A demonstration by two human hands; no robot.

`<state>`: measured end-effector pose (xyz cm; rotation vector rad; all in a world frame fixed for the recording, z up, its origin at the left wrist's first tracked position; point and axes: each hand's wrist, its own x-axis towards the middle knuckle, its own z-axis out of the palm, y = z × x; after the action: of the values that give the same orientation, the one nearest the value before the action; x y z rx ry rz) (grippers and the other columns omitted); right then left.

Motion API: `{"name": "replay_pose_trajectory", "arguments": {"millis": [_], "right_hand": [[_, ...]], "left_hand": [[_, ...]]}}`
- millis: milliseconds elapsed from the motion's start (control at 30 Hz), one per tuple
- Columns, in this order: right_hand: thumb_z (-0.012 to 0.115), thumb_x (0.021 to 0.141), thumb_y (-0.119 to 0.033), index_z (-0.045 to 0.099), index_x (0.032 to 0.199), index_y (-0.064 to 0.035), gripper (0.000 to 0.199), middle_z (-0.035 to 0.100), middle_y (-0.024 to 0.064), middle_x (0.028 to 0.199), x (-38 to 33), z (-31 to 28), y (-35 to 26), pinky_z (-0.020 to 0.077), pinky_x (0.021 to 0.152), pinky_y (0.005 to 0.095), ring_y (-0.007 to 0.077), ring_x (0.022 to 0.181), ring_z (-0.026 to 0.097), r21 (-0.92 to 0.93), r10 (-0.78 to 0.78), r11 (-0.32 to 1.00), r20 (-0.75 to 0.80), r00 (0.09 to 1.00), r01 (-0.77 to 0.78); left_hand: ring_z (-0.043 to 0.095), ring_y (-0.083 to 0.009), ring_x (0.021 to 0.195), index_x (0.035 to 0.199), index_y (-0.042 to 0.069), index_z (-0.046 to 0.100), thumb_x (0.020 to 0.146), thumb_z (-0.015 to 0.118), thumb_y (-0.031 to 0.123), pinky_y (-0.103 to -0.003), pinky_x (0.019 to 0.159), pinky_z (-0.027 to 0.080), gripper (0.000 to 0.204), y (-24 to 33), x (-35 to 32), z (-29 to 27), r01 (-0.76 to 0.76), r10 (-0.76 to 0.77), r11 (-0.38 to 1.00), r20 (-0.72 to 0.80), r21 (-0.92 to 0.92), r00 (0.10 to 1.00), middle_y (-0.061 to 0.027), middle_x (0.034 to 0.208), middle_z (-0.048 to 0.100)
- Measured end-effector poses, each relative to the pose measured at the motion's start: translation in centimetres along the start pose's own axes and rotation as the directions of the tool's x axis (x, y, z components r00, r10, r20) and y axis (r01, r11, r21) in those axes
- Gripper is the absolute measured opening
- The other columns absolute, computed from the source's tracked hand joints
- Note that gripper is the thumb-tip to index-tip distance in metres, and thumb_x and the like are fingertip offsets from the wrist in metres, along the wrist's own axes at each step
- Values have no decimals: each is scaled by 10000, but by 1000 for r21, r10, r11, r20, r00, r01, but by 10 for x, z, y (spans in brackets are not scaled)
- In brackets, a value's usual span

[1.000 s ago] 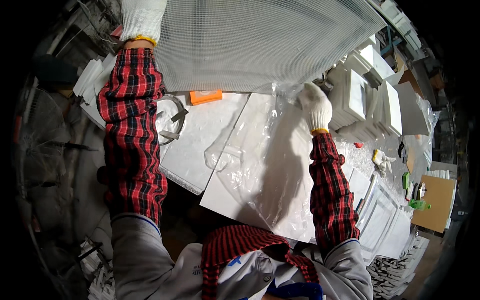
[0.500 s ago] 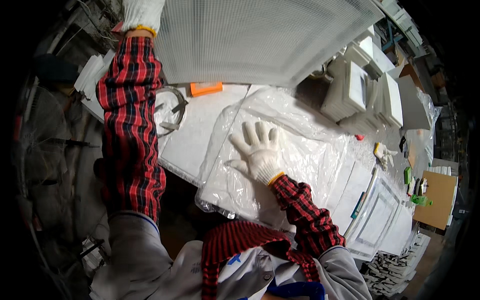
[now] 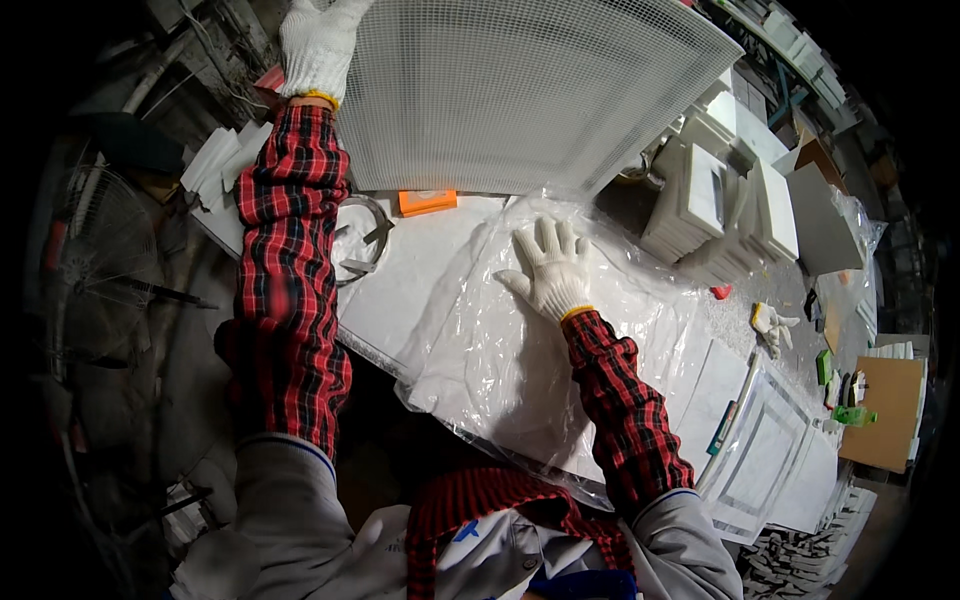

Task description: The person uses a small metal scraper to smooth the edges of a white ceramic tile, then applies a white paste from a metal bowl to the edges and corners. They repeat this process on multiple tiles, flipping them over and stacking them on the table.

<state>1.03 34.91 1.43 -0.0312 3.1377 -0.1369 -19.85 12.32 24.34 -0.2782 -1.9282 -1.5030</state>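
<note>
My left hand [image 3: 318, 50], in a white knit glove, grips the left side of a large translucent panel with a fine grid pattern [image 3: 510, 90]. The panel stands tilted at the far side of the table, and my fingertips are partly cut off by the upper rim of the picture. My right hand [image 3: 553, 268], gloved alike, lies flat with fingers spread on a sheet of clear crinkled plastic [image 3: 500, 350]. This plastic covers white material on the table and hangs over its near edge.
An orange box [image 3: 427, 203] and a roll of tape [image 3: 360, 240] lie below the panel. Stacked white slabs [image 3: 690, 200] stand at right, with a loose glove [image 3: 773, 328] nearer. A framed panel [image 3: 760, 440] lies at lower right; a fan [image 3: 105, 260] stands left.
My right hand has slid farther forward over the plastic, still flat. The plastic's near edge now lies differently. My left hand remains at the panel, while the whole view has shifted slightly.
</note>
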Motion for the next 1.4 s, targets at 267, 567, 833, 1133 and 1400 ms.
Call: {"name": "replay_pose_trajectory", "arguments": {"millis": [267,567,833,1133,1400], "right_hand": [[574,820,-703,492,1427,-245,764,387,149,1498,21,-4,-7,269,1073,609,378,1402,310,6,19,1000,-182,983,-18],[568,883,-633,485,1417,-175,709,421,126,1503,29,-7,4,370,1060,535,335,1336,447,-80,-13,997,-21,1000,11],[635,954,-331,691,1227,-88,370,711,100,1183,99,-162,-72,503,937,313,167,1072,642,933,-126,77,-341,932,351],[631,941,-250,707,1167,-71,298,713,145,1136,128,-29,-87,518,915,330,297,1046,680,742,-284,656,77,956,136],[673,925,-311,701,1186,-76,352,727,113,1129,150,-112,-124,526,906,315,197,999,689,963,-272,152,-177,946,224]], "left_hand": [[346,-335,1429,1482,-189,104,632,855,651,-394,1179,264,1411,-43,16,1,72,-71,997,25,-19,997,-331,1490,358],[539,-409,1255,1374,-215,318,601,869,648,-466,1062,442,1283,-19,8,10,98,-98,993,-1,-58,995,-354,1279,536],[483,-293,1307,1471,-206,65,654,915,499,-380,1116,362,1374,-26,12,-3,228,-193,960,207,-161,959,-291,1405,466],[659,-262,879,1042,-85,590,629,868,626,-408,836,529,868,-18,4,4,130,-125,986,63,-99,990,-162,916,681],[655,-244,891,1033,-72,600,657,880,566,-370,838,529,792,-19,11,4,183,-160,971,148,-152,976,-161,958,677]]}}
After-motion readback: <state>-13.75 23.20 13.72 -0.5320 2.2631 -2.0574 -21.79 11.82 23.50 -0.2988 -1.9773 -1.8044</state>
